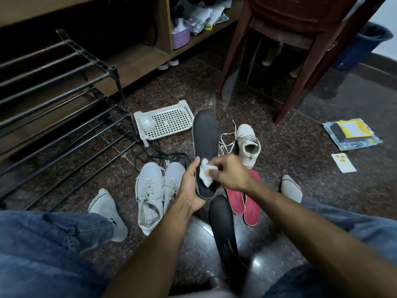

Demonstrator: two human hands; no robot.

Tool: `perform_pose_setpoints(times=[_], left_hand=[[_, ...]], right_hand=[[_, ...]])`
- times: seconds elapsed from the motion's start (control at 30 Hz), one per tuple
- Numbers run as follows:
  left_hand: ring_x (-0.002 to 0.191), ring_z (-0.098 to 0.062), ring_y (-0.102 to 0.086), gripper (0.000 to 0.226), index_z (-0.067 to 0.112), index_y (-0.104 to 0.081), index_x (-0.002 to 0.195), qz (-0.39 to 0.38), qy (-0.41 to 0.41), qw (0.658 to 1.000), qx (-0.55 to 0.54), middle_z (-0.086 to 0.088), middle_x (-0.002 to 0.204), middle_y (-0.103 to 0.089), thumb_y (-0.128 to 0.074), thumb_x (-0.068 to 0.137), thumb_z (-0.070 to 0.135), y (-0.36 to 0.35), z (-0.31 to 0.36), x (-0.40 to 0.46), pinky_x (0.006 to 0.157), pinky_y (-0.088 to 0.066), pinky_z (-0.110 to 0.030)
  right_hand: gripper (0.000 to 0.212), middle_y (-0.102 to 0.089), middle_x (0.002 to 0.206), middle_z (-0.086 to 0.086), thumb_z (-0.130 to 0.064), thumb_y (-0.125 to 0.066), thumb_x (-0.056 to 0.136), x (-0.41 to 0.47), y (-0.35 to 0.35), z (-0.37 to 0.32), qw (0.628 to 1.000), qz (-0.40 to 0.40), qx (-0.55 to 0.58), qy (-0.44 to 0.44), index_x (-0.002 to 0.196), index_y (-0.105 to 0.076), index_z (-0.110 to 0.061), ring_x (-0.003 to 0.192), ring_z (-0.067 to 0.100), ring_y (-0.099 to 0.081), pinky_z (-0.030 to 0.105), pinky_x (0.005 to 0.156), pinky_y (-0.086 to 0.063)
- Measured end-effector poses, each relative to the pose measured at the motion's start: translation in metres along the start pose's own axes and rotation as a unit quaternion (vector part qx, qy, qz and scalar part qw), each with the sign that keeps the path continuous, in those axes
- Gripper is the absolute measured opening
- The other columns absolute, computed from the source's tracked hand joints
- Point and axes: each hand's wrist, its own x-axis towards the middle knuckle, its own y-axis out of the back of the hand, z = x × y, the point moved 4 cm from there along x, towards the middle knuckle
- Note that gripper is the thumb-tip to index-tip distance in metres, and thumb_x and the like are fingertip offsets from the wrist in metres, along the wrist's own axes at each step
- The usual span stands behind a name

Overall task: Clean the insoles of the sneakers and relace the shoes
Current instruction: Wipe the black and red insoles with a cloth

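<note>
While a black insole [205, 145] is held up above the floor [279, 168], its heel end is gripped by the left hand [190, 186], the fingers curled round its edge and the palm turned upward. A crumpled white wipe [205, 174] is pinched in the fingers of the right hand [228, 172] and pressed against the heel part of that insole. A second black insole [224, 231] is laid flat on the floor nearer the person, between the knees. Just to its right, a pair of red insoles [242, 200] is seen on the floor, partly hidden under the right forearm. A pair of white sneakers [159, 190] is set side by side left of the held insole, laced, with the toes pointing away. Another white sneaker [248, 144] is placed beyond the right hand, its lace [226, 141] lying loose on the floor beside it. A white perforated plastic basket [165, 123] is seen further out, next to a black metal shoe rack [64, 100] at the left. Dark cords [156, 157] are trailed across the floor between the basket and the sneakers. Feet in grey socks [107, 211] are rested on the floor at either side. A brown chair [300, 50] is stood at the far right, with a yellow packet [352, 134] lying on the floor near it.
</note>
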Motion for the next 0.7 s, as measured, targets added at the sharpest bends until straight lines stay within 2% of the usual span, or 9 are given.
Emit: perform_pose_setpoints(times=[0.07, 0.13, 0.17, 0.23, 0.33, 0.47, 0.53, 0.63, 0.7], left_hand=[[0.075, -0.024, -0.062, 0.038, 0.011, -0.066, 0.113, -0.019, -0.007, 1.0, -0.013, -0.013, 0.095, -0.067, -0.047, 0.093, 0.037, -0.005, -0.001, -0.004, 0.081, -0.051, -0.04], [0.066, -0.023, -0.061, 0.039, 0.013, -0.061, 0.12, -0.031, -0.012, 0.999, -0.03, -0.014, 0.09, -0.068, -0.043, 0.094, 0.036, -0.009, -0.003, -0.007, 0.067, -0.056, -0.034], [0.07, -0.025, -0.064, 0.041, 0.014, -0.059, 0.124, -0.032, -0.011, 0.999, -0.037, -0.015, 0.094, -0.069, -0.042, 0.094, 0.037, -0.01, -0.003, -0.008, 0.067, -0.057, -0.034], [0.088, -0.026, -0.066, 0.044, 0.015, -0.059, 0.128, -0.039, -0.009, 0.998, -0.044, -0.014, 0.107, -0.069, -0.043, 0.093, 0.038, -0.01, -0.002, -0.008, 0.078, -0.056, -0.038], [0.094, -0.027, -0.065, 0.043, 0.011, -0.065, 0.119, -0.041, -0.009, 0.998, -0.044, -0.015, 0.108, -0.068, -0.045, 0.092, 0.039, -0.006, 0.002, -0.008, 0.092, -0.047, -0.042], [0.096, -0.026, -0.064, 0.039, 0.014, -0.069, 0.108, -0.05, -0.008, 0.998, -0.032, -0.012, 0.107, -0.069, -0.046, 0.091, 0.041, -0.004, 0.006, -0.007, 0.094, -0.043, -0.044], [0.099, -0.027, -0.063, 0.04, 0.014, -0.066, 0.114, -0.053, -0.006, 0.998, -0.019, -0.012, 0.108, -0.068, -0.047, 0.091, 0.041, -0.004, 0.007, -0.007, 0.098, -0.041, -0.044], [0.103, -0.028, -0.061, 0.045, 0.013, -0.066, 0.12, -0.067, -0.005, 0.998, -0.008, -0.013, 0.115, -0.067, -0.046, 0.092, 0.041, -0.005, 0.007, -0.008, 0.101, -0.04, -0.046], [0.1, -0.028, -0.063, 0.042, 0.012, -0.072, 0.109, -0.069, -0.001, 0.998, -0.013, -0.014, 0.112, -0.068, -0.045, 0.092, 0.041, -0.005, 0.006, -0.009, 0.097, -0.043, -0.046]], right_hand=[[0.011, -0.063, 0.053, -0.006, 0.004, -0.061, 0.086, 0.002, 0.008, 0.004, 0.966, 0.055, 0.237, -0.092, 0.086, -0.065, -0.007, 0.041, 0.005, -0.055, 0.02, 0.037, -0.04], [0.011, -0.06, 0.047, -0.003, 0.001, -0.063, 0.087, 0.001, 0.009, 0.004, 0.945, 0.053, 0.29, -0.144, 0.085, -0.06, -0.009, 0.033, 0.01, -0.053, 0.017, 0.031, -0.034], [0.012, -0.06, 0.047, -0.002, -0.006, -0.066, 0.087, 0.001, 0.008, 0.002, 0.959, 0.048, 0.244, -0.138, 0.08, -0.058, -0.012, 0.034, 0.014, -0.055, 0.021, 0.032, -0.037], [0.024, -0.065, 0.06, 0.0, -0.032, -0.072, 0.081, 0.0, 0.01, 0.0, 0.994, 0.045, 0.017, -0.1, 0.07, -0.056, -0.018, 0.053, 0.021, -0.062, 0.032, 0.047, -0.048], [0.03, -0.064, 0.093, -0.002, -0.053, -0.066, 0.079, -0.006, 0.02, -0.007, 0.966, 0.103, -0.228, -0.059, 0.083, -0.052, -0.027, 0.083, 0.026, -0.061, 0.033, 0.064, -0.042], [0.041, -0.045, 0.124, -0.004, -0.038, -0.058, 0.091, -0.007, 0.016, -0.025, 0.945, 0.065, -0.301, 0.108, 0.129, -0.045, -0.03, 0.097, 0.027, -0.06, 0.036, 0.067, -0.043], [0.058, -0.039, 0.136, -0.003, -0.035, -0.057, 0.092, 0.001, 0.017, -0.027, 0.947, 0.032, -0.3, 0.11, 0.144, -0.033, -0.031, 0.104, 0.027, -0.06, 0.038, 0.074, -0.047], [0.062, -0.046, 0.138, 0.004, -0.035, -0.063, 0.087, 0.019, 0.027, -0.022, 0.968, 0.004, -0.25, 0.03, 0.143, -0.038, -0.027, 0.118, 0.03, -0.054, 0.039, 0.088, -0.045], [0.04, -0.06, 0.123, 0.003, -0.035, -0.065, 0.083, 0.024, 0.024, -0.019, 0.962, -0.024, -0.269, 0.03, 0.121, -0.058, -0.029, 0.112, 0.028, -0.058, 0.036, 0.081, -0.045]])
